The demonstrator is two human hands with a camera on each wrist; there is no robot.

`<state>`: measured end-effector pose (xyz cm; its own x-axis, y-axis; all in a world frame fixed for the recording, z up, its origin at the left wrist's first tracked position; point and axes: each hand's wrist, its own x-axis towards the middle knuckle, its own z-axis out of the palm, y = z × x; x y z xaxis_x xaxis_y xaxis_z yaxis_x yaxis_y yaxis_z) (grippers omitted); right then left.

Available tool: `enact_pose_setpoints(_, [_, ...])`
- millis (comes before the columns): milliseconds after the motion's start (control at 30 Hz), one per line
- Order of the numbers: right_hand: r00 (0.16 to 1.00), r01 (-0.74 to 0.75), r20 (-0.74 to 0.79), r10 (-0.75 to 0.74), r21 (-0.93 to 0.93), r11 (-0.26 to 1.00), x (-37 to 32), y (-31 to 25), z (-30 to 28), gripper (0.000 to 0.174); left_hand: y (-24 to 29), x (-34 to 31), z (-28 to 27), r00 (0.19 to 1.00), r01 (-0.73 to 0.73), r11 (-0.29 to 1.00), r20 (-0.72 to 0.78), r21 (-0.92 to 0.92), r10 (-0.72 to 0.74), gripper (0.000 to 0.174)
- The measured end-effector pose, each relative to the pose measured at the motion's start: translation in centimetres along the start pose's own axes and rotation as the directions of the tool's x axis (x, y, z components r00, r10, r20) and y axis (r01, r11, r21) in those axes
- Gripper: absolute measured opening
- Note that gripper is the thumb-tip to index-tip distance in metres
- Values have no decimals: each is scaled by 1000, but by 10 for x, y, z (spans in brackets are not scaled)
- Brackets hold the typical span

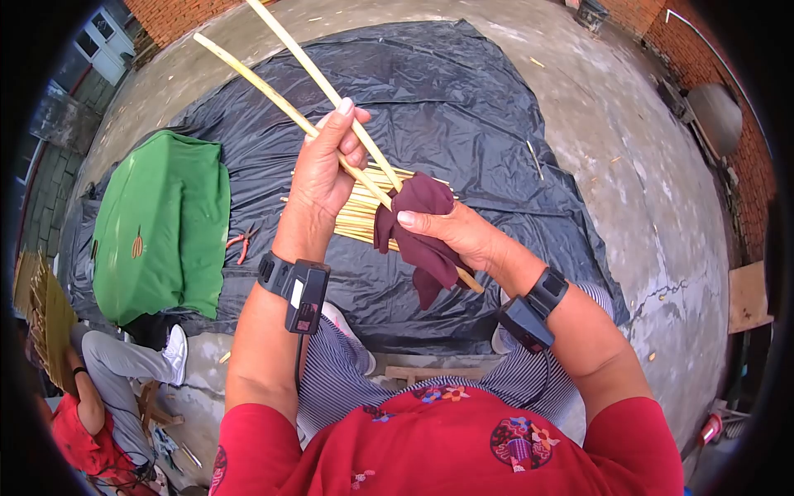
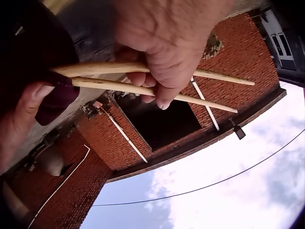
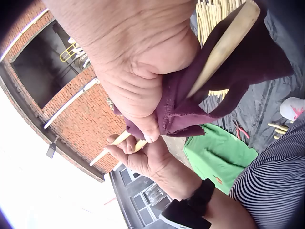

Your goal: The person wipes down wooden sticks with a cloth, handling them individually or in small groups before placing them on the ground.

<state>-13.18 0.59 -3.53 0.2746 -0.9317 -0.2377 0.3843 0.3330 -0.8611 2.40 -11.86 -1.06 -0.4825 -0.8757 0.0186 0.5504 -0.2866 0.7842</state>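
Two pale peeled sticks (image 1: pixel 273 93) run up and left out of a dark maroon cloth (image 1: pixel 423 198). My left hand (image 1: pixel 325 165) grips both sticks partway along, fingers and thumb curled round them, seen also in the left wrist view (image 2: pixel 162 52). My right hand (image 1: pixel 459 236) holds the cloth wrapped about the sticks, thumb pressed on top. A thick stick end (image 3: pixel 228 43) sticks out of the cloth beyond my right hand (image 3: pixel 138 81). Beneath the hands lies a pile of similar sticks (image 1: pixel 356 217); the cloth hides part of it.
Black plastic sheeting (image 1: pixel 463 91) covers the ground. To the left are a green cloth (image 1: pixel 161 231) and red-handled pliers (image 1: pixel 241 245). A thin stick (image 1: pixel 535 160) lies at right. Another person in grey trousers (image 1: pixel 124 372) sits at lower left. A small wooden stool edge (image 1: pixel 430 373) is near my legs.
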Motion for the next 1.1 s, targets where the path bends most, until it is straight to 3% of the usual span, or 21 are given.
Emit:
enact_pose_setpoints(167, [1000,-16,-18,16,10,1000,2,-1,-3,42,-8,1,3,996,52,998,72,34,-54,28])
enact_pose_setpoints(367, [999,13,-47,-16,-64,998,2,1,0,43,0,11,-12,993,-46,999,-114,-25,43,25])
enact_pose_setpoints(533, [998,-20,-54,12,-149,989,-3,0,-3,44,2,15,-18,966,-37,999,-255,-35,27,21])
enact_pose_setpoints(633, [997,-15,-76,7,-111,994,0,6,-8,54,-2,15,-14,963,-60,998,-260,25,64,22])
enact_pose_setpoints(733, [999,-20,-29,19,-32,999,2,10,-10,55,-4,13,-12,976,-55,998,-213,-7,53,24])
enact_pose_setpoints(867, [999,-1,-40,0,-22,1000,1,7,-7,54,-4,13,-14,961,-36,999,-274,-20,29,24])
enact_pose_setpoints(967, [997,-17,-79,7,-126,992,0,6,-7,44,8,9,-19,944,-88,996,-319,-11,80,24])
enact_pose_setpoints(1000, [997,-28,-78,14,-189,982,-2,7,-10,46,22,17,-38,912,-194,980,-375,-43,164,24])
enact_pose_setpoints(1100, [996,-64,-80,39,-337,939,-10,7,-26,50,30,13,-38,888,-185,983,-428,0,167,24])
